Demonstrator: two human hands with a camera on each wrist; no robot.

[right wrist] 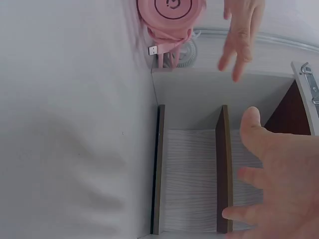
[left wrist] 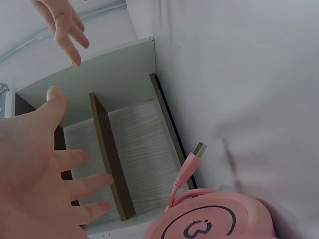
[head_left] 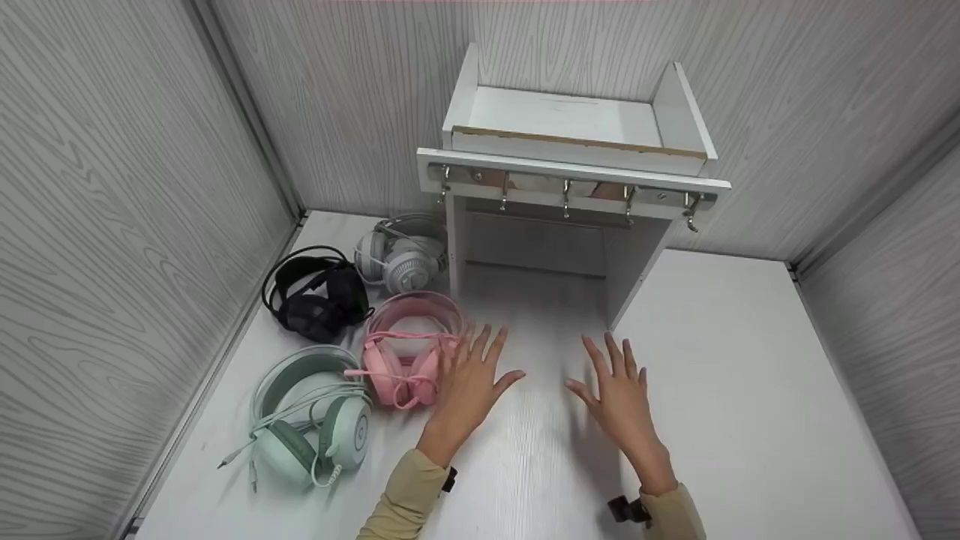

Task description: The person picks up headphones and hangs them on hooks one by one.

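My left hand (head_left: 466,390) is spread over the table, holding nothing, its fingers straight and its thumb pointing inward. Beside it, on the left, lies a pair of pink headphones (head_left: 385,373); the hand partly covers their right side in the head view. Their pink USB plug (left wrist: 188,169) sticks up in the left wrist view. My right hand (head_left: 624,409) is likewise spread and holds nothing, a little apart from the left. Beyond both hands stands a white shelf unit (head_left: 577,154) with a rail of several metal hooks (head_left: 566,196) along its front.
Left of the unit lie grey-white headphones (head_left: 412,270), black headphones (head_left: 313,316) and mint-green headphones (head_left: 350,435) with a bundled cable. Grooved grey panels (head_left: 112,187) enclose the white table (head_left: 735,375) at the sides and back. The unit has an open space beneath its rail.
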